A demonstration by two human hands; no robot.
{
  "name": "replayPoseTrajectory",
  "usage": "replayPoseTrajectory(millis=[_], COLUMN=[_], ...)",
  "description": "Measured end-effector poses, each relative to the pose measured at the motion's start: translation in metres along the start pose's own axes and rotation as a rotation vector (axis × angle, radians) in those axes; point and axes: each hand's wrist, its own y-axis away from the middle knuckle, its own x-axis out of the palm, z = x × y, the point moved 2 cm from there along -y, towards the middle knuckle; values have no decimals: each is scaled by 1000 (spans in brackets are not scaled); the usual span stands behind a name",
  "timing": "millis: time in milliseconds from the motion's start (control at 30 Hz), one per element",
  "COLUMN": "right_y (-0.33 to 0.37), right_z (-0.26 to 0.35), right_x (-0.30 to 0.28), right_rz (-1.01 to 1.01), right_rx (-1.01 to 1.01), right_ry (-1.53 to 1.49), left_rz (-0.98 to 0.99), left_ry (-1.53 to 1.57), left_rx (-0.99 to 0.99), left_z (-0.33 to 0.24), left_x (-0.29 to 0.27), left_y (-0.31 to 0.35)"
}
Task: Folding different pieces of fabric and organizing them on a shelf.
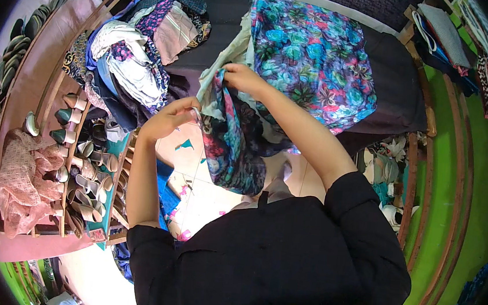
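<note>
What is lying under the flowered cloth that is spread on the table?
Under the flowered cloth lies a dark table cover, showing around its edges. A pale cloth peeks out at its left side. Anything else beneath is covered.

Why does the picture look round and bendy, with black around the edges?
Head view: a fisheye lens bends straight edges near the rim, like the wooden shoe rack, and leaves black corners. Lighting is bright and even, with no strong glare. The left hand, right hand and floral cloth in the middle look sharp.
</note>
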Motion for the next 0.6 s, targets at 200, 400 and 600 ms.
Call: replayPoseTrajectory(millis=[200,400,600], right_y=[1,43,74], right_z=[25,76,55], right_x=[-22,-62,-141], right_rz=[-151,186,18], right_rx=[180,393,107], right_ry=[22,-264,773], left_rz=[1,-49,-48], left_ry=[43,-191,-355], left_rx=[93,205,449], left_z=[-21,-29,-25], left_x=[35,83,142], left_y=[-45,-114,-197])
